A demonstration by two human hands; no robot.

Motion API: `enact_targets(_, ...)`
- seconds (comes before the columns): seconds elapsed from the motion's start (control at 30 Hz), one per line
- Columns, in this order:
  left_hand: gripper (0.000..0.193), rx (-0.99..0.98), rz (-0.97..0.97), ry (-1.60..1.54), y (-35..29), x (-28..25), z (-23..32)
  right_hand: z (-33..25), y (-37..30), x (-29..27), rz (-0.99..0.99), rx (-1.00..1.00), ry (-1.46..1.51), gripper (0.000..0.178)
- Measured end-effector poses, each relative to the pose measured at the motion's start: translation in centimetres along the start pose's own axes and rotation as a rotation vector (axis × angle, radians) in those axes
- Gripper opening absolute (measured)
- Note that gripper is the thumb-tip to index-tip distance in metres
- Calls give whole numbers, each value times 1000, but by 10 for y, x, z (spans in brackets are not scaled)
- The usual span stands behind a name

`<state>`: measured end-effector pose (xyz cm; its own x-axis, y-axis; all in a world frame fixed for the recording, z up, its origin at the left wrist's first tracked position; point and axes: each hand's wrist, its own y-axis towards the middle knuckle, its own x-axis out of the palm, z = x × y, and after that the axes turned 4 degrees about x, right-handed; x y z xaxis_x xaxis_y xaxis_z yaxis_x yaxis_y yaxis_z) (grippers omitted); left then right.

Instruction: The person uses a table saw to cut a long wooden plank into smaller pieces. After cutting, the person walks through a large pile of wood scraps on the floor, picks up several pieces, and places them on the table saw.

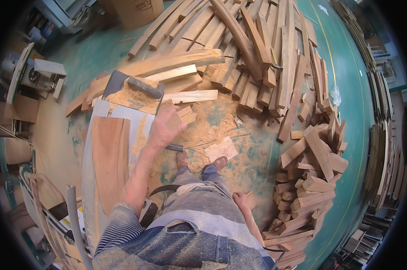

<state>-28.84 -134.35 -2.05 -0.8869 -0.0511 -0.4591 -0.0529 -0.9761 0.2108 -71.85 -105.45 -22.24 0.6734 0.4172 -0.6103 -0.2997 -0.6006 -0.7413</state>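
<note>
My left hand (160, 131) reaches over the right side of a grey machine table (95, 135), near its far end. Motion blurs its fingers, and a brownish, flat-faced patch lies against them; I cannot tell whether it is a held wood block. On that table lies a broad, slightly curved wooden board (110, 157), left of my forearm. A dark roller-like part (145, 87) sits at the machine's far end among sawdust. Low at my right side, my right hand (241, 200) is closed around a thin light stick, perhaps a pencil, whose tip (249, 193) sticks out.
Curved wooden pieces (239, 40) are piled on the floor ahead. A heap of short offcuts (313, 180) stands at my right. Sawdust (208, 130) and a pale flat board (222, 150) lie by my feet. A cardboard drum (138, 13) stands at the far left.
</note>
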Motion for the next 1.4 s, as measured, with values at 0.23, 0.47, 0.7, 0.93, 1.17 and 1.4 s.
enact_targets(0.23, 61, -37, -370, -721, -27, -8, 102, -19, 13, -6, -63, -6, -22, 38)
enact_targets(0.47, 33, 521, -736, -1559, -22, -26, 210, 32, 20, 25, -25, -218, -123, 40)
enact_targets(0.7, 29, 764, -681, -1983, -35, -9, 241, -9, -33, 32, 40, -6, 68, 36)
enact_targets(0.93, 19, 704, -446, -2049, -53, -10, 246, -12, -38, 52, 48, -12, 79, 36)
enact_targets(1.17, 18, 753, -689, -1735, -22, -45, 224, -27, -39, 51, 39, 3, 16, 38)
enact_targets(1.4, 29, 547, -703, -1722, -21, -59, 224, -14, -24, 56, 10, -5, 32, 39)
